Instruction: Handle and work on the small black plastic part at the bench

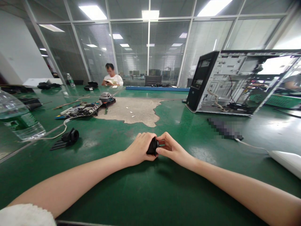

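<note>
A small black plastic part point(152, 146) is between my two hands, just above the green tabletop at the middle of the head view. My left hand point(140, 149) is closed round its left side. From the right, the fingertips and thumb of my right hand point(171, 147) pinch its edge. Much of the part is hidden by my fingers, so its exact kind does not show. On the table to the left of my hands lies another black piece point(70, 136) with a round ring and a flat, slatted strip.
An opened computer case point(204, 83) stands at right, near a blurred dark object point(224, 128) and a white device point(285, 160). At left are a circuit board point(81, 110) and a water bottle point(20, 119). Bare patch point(131, 110) ahead; a person point(113, 77) sits across the green table point(113, 194).
</note>
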### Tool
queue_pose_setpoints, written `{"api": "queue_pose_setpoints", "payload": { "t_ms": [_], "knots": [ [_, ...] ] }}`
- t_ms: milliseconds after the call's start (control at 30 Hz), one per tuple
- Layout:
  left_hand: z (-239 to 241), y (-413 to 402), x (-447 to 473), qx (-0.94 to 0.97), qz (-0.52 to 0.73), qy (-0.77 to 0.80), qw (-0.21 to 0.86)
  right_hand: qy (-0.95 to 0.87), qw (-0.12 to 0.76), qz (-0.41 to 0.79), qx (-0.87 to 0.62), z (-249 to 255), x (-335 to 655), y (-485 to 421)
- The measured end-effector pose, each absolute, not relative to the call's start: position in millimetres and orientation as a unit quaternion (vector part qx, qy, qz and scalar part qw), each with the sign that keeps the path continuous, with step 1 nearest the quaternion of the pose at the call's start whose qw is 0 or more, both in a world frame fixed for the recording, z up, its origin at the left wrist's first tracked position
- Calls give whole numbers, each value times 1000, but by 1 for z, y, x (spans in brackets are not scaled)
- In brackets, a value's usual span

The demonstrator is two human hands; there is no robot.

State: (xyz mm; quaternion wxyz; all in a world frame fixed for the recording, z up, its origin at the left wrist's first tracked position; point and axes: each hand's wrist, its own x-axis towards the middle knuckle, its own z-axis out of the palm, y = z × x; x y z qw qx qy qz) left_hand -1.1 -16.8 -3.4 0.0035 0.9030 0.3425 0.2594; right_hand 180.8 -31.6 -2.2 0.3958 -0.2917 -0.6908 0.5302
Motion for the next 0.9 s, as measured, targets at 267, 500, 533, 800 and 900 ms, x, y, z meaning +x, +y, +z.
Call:
{"api": "queue_pose_setpoints", "payload": {
  "t_ms": [267,500,533,800,900],
  "knots": [
    [-2,-17,-1,904,256,344,4,-689,389,519,-324,-2,180,-29],
    [-4,-16,-2,903,253,346,7,-714,395,501,-288,-2,181,-31],
    [-4,-17,-2,903,255,347,6,-708,397,506,-291,-2,180,-31],
    [-3,-17,-1,902,258,346,3,-695,396,497,-335,-2,178,-30],
    [-3,-16,-1,903,258,343,3,-704,381,498,-333,-2,180,-30]
  ]
}}
